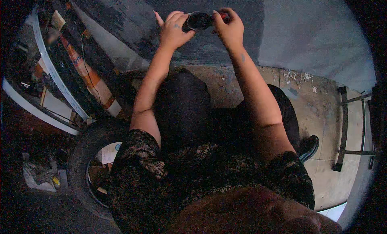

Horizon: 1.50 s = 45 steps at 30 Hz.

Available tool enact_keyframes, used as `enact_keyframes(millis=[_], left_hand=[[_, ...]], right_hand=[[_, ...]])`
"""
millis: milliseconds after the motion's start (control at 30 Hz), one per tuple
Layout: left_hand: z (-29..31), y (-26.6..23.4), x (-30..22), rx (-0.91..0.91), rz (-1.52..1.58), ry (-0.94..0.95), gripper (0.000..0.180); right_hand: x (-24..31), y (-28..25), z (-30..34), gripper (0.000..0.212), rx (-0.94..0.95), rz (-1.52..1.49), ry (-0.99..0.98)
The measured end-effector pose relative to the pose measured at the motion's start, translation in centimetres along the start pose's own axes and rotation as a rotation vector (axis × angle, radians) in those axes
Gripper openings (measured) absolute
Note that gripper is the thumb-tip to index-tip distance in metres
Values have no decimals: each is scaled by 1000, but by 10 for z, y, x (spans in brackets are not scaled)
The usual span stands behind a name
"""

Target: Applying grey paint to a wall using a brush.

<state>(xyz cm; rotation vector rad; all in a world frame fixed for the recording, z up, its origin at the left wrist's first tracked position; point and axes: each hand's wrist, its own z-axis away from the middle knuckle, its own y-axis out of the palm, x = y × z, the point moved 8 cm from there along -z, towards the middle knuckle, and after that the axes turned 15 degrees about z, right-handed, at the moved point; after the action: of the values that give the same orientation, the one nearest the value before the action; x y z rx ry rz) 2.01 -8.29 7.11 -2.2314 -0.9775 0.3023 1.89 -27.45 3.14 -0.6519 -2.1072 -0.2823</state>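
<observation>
Both arms reach forward toward a grey wall, and between my hands is a dark, rounded object whose kind I cannot make out. My left hand is closed around its left end, with the thumb below and one finger sticking out. At the other end, my right hand has its fingers curled on a small red part. Whether the red part is joined to the dark object is hidden by the fingers. Grey smudges mark the left hand and the right forearm.
The wall has dark and lighter grey patches. Pale flakes lie along the floor's edge. A tyre is close on my left, near curved pale strips and an orange-and-white long piece. A dark metal frame stands right.
</observation>
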Motion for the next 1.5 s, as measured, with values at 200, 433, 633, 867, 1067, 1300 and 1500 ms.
enact_keyframes(millis=[200,433,633,867,1067,1300,1500], left_hand=[[-1,1,-3,24,-15,-9,54],[-2,0,-7,14,-33,-32,55],[0,1,5,7,-33,-82,58],[3,-2,12,-51,-65,-105,55],[6,-1,19,-7,-80,-197,56],[4,8,19,23,-52,-255,62],[5,14,26,69,-8,-321,66]], right_hand=[[-1,7,-4,31,208,-6,41],[9,4,-2,37,192,67,-41],[0,6,-8,35,143,50,-61],[-7,9,-12,38,243,-14,-18],[-8,6,-14,36,272,-39,45],[-29,14,-23,31,314,-102,-41],[-27,15,-21,29,332,-183,-51]])
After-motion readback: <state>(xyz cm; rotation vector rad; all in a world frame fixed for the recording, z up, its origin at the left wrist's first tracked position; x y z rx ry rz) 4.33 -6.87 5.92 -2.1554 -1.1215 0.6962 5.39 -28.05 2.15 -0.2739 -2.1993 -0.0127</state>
